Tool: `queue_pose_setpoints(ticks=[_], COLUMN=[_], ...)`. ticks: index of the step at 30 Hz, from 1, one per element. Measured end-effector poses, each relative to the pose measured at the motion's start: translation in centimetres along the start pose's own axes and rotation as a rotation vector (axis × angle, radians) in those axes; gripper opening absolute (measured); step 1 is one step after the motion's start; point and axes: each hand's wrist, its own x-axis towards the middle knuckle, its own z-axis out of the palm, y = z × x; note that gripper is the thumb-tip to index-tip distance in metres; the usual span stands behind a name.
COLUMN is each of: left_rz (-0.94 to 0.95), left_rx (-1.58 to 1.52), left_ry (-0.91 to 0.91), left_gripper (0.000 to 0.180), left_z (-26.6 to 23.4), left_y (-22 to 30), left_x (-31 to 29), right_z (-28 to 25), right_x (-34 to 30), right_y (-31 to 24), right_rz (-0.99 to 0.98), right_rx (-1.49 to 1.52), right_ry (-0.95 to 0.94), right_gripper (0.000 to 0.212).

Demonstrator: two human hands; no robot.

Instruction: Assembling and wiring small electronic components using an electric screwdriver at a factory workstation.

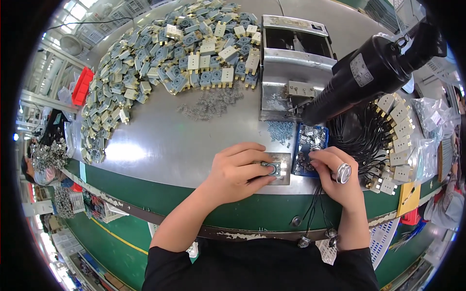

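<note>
My left hand [240, 170] curls its fingers around a small grey plastic housing [274, 169] with a round centre, which sits on a flat metal fixture plate [285, 157]. Thumb and fingertips press against its sides. At the blue tray [297, 145] of small metal pieces, my right hand [340, 169] has thumb and index finger pinched together; whatever lies between the tips is too small to make out. A round silver part [343, 173] rests against its fingers. Thin black wires [315, 199] hang below this hand, near silver round parts [304, 241] at the table edge.
Grey and cream housings [194, 53] are heaped at the back left, beside loose springs [213, 104]. Screws [280, 132] lie behind the fixture. A black power driver [359, 77] hangs over a metal box [296, 63]. Wired cream blocks [402, 128] line the right side.
</note>
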Motion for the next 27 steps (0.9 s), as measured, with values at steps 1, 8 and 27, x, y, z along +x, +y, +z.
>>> queue_pose_setpoints(ticks=[1, 8, 27], left_rz=[0.033, 0.029, 0.046], left_rx=[0.048, 0.080, 0.595], left_ry=[-0.010, 0.058, -0.567], left_gripper=[0.027, 0.023, 0.010], left_z=[-0.2, -0.3, 1.5], left_y=[0.0, 0.6, -0.4], left_x=[0.1, 3.5, 9.3], right_z=[-0.1, -0.5, -1.3], right_x=[0.0, 0.0, -0.4], right_y=[0.1, 0.0, 0.1], right_rz=[-0.034, -0.045, -0.112], right_rx=[0.009, -0.037, -0.001], right_ry=[-0.009, -0.067, -0.106], right_gripper=[0.025, 0.028, 0.036])
